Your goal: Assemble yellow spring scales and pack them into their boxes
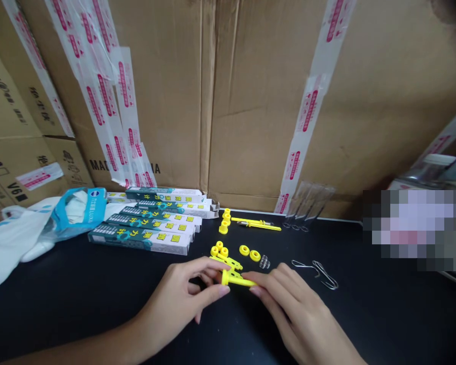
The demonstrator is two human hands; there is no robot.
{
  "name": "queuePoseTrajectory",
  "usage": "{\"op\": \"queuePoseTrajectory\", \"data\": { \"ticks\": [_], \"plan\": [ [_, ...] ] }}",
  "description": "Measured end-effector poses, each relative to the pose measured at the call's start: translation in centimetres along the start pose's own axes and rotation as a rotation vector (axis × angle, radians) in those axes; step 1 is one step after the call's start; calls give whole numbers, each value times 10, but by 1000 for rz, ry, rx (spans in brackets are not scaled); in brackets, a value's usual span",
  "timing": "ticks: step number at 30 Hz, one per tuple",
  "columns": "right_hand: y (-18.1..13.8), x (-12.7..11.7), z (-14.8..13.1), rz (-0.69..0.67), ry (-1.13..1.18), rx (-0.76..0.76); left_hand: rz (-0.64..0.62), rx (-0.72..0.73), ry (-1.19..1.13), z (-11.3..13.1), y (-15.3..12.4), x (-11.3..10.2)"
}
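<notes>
A yellow plastic rod [243,282] with a wider round cap [225,278] at its left end is held between my two hands, above the dark table. My left hand [188,291] pinches the cap between thumb and fingers. The rod's other end is in the fingertips of my right hand [292,304], which hide its tip. Just behind lie flat yellow plastic strips [231,262] and small yellow knobs [219,249]. Two yellow rings [255,255] and some small metal springs [265,261] lie beyond my right fingers.
Several long printed boxes [144,238] lie back left, beside a blue-and-white plastic packet [79,210]. Yellow sticks [256,224] and more knobs [224,223] lie farther back. Metal wire hooks [325,276] lie right; clear bags [304,208] with hooks lean near the cardboard wall [251,101].
</notes>
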State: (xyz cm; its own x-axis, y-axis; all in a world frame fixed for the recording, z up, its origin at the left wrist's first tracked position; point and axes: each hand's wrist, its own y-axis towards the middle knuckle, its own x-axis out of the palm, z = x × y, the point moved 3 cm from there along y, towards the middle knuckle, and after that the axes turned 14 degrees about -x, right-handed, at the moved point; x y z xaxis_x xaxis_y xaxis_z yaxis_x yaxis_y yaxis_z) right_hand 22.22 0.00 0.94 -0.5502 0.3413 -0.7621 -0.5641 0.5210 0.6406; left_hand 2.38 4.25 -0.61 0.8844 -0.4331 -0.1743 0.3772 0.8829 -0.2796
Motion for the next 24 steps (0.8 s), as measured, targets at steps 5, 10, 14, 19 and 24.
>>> {"op": "queuePoseTrajectory", "data": {
  "ticks": [5,10,14,19,24],
  "plan": [
    [2,1,-8,-103,129,8,-5,-9,85,3,-5,3],
    [2,3,-13,-59,339,51,-1,-2,107,7,-6,3],
    [-1,4,-10,24,339,103,-3,-21,131,6,-6,2],
    [-6,7,-5,55,303,139,-4,-31,145,8,-6,3],
    [-6,5,-7,24,282,95,-10,31,197,16,-8,4]
  ]
}}
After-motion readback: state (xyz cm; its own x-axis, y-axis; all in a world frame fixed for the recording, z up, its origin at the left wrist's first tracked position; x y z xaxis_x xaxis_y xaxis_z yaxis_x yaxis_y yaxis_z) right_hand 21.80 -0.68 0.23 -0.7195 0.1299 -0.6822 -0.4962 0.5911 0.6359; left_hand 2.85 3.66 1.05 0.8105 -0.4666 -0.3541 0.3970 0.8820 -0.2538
